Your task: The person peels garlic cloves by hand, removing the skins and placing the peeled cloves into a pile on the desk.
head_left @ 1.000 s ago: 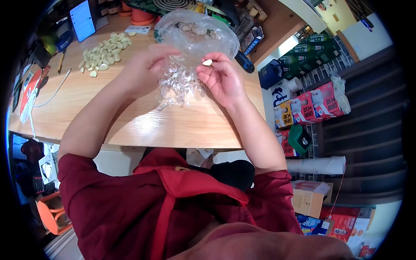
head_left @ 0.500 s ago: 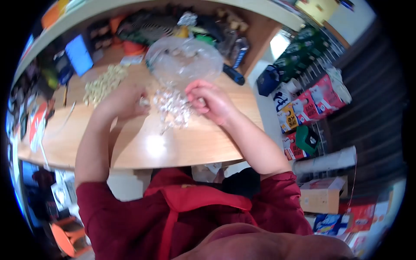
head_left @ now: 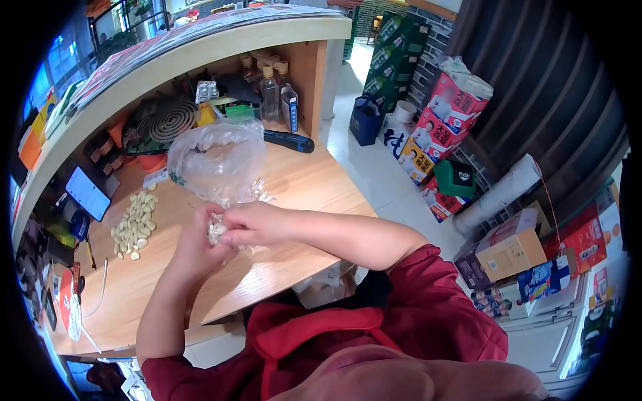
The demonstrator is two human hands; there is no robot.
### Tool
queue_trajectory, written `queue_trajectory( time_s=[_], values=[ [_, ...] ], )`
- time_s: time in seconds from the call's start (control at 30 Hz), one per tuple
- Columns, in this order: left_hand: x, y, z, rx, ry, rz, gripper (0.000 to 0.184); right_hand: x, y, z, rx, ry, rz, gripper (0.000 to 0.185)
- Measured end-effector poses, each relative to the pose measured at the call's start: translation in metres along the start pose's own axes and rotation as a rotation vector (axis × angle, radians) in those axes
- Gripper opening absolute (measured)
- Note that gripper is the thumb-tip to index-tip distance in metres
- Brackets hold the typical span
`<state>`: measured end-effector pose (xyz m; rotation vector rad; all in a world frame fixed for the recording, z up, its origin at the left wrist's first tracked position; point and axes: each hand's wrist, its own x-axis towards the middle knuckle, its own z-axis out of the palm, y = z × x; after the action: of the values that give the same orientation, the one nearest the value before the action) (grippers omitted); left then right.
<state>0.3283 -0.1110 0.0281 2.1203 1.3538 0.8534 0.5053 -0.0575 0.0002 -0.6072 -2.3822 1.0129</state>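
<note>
Both hands meet over the wooden table [head_left: 267, 284]. My left hand [head_left: 199, 239] is curled around pale garlic [head_left: 216, 229]. My right hand [head_left: 254, 224] touches the same garlic from the right, its fingers bent against it. Papery garlic skins [head_left: 257, 192] lie just behind and partly under my right hand. A clear plastic bag [head_left: 217, 160] with garlic bulbs inside stands beyond the hands. To the left is a pile of peeled cloves [head_left: 135, 224].
A lit phone [head_left: 87, 193] leans at the left. A dark blue cutter [head_left: 289, 141] lies right of the bag. Bottles [head_left: 270, 93] and a coil [head_left: 172, 121] stand under the shelf [head_left: 221, 39]. A white cable [head_left: 100, 294] lies at the left.
The view has turned to the right. My hands, apart before, have come together around the garlic. The single clove seen earlier in my right hand is no longer visible.
</note>
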Motion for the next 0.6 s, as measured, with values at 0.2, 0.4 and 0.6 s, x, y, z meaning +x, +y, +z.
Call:
queue_trajectory(
  time_s=[0.2,0.4,0.6],
  values=[
    [-0.006,0.004,0.012,-0.091,-0.038,-0.006,0.068,-0.004,-0.014,0.0,-0.168,-0.021,0.031,0.039],
    [-0.01,0.005,0.018,-0.059,0.011,0.088,0.073,-0.007,-0.014,0.013,-0.114,0.102,0.002,0.043],
    [-0.014,0.006,0.02,-0.08,0.01,0.165,0.073,-0.011,-0.02,0.015,-0.161,0.125,-0.037,0.041]
  ],
)
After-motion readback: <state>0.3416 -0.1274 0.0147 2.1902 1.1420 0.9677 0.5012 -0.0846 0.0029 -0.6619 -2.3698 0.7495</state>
